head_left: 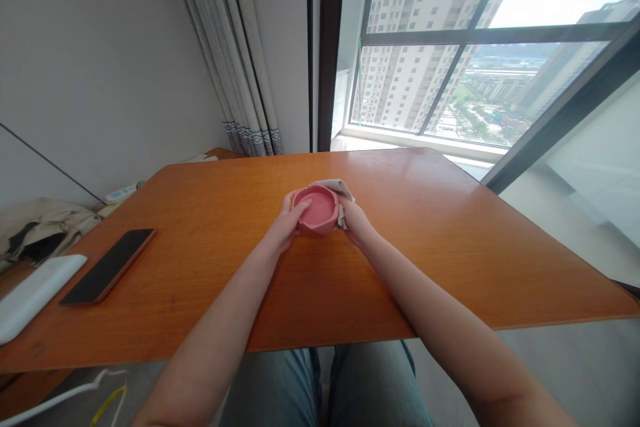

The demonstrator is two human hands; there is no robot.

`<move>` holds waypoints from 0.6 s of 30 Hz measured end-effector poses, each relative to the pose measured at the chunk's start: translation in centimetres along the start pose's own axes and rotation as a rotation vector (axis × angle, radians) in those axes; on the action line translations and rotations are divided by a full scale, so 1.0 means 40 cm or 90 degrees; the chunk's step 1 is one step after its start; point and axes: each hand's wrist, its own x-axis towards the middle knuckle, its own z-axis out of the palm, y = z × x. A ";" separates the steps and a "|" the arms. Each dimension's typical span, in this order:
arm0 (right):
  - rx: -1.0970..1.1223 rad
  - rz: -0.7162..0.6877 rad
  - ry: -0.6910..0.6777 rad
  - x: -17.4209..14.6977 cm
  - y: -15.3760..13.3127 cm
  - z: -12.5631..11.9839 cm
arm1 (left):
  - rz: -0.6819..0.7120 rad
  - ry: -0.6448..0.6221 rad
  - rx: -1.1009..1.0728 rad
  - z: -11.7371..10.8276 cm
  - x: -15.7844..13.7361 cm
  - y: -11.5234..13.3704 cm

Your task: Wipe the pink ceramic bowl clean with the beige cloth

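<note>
Over the middle of the wooden table, a pink ashtray with faceted sides and a round hollow is tilted towards me. My left hand grips its left side, thumb over the rim. At its right side my right hand is closed on a grey-beige cloth, which lies against the back and right of the ashtray. The fingers of the right hand are mostly hidden behind the cloth and the ashtray.
On the left of the wooden table lie a dark phone and a white, rounded object. Crumpled beige fabric is beyond the left edge. A curtain and a large window stand behind the table.
</note>
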 end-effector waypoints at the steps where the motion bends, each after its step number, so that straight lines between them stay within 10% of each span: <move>1: -0.010 -0.013 -0.013 -0.006 -0.004 0.002 | 0.008 -0.010 0.012 0.002 0.003 -0.005; 9: 0.082 -0.018 -0.008 -0.011 0.024 0.039 | 0.201 0.057 -0.166 0.009 0.028 -0.021; 18: -0.069 -0.052 0.055 0.003 0.001 0.000 | 0.078 0.001 -0.045 0.005 0.014 -0.031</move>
